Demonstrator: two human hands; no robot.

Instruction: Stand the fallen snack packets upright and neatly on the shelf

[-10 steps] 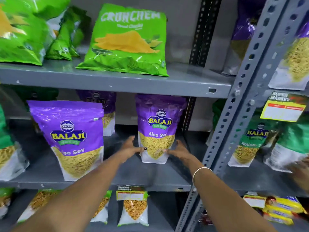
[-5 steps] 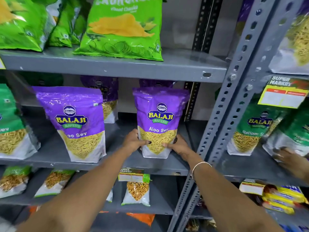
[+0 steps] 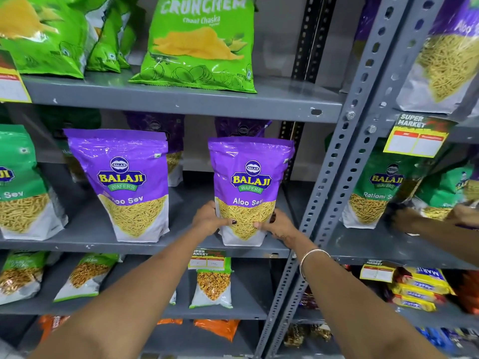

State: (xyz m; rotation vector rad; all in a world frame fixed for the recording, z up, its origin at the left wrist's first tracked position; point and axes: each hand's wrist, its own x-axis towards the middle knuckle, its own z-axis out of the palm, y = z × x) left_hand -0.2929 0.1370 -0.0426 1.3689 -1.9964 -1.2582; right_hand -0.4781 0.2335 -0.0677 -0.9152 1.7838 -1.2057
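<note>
A purple Balaji Aloo Sev packet (image 3: 250,177) stands upright near the front edge of the grey middle shelf (image 3: 155,248). My left hand (image 3: 210,218) grips its lower left side and my right hand (image 3: 278,225) grips its lower right side, thumbs on the front. A second purple Aloo Sev packet (image 3: 127,182) stands upright to the left, leaning slightly. Two more purple packets (image 3: 241,128) stand behind, mostly hidden.
Green Crunchem chip bags (image 3: 199,45) stand on the shelf above. A green Sev packet (image 3: 18,185) stands at the left edge. A perforated grey upright (image 3: 344,161) borders the right. Another person's hand (image 3: 414,216) reaches among green Ratlami Sev packets (image 3: 375,187) beyond it.
Both hands closed on the right Aloo Sev packet and drew it forward from deeper on the shelf to the front edge. The view moved closer.
</note>
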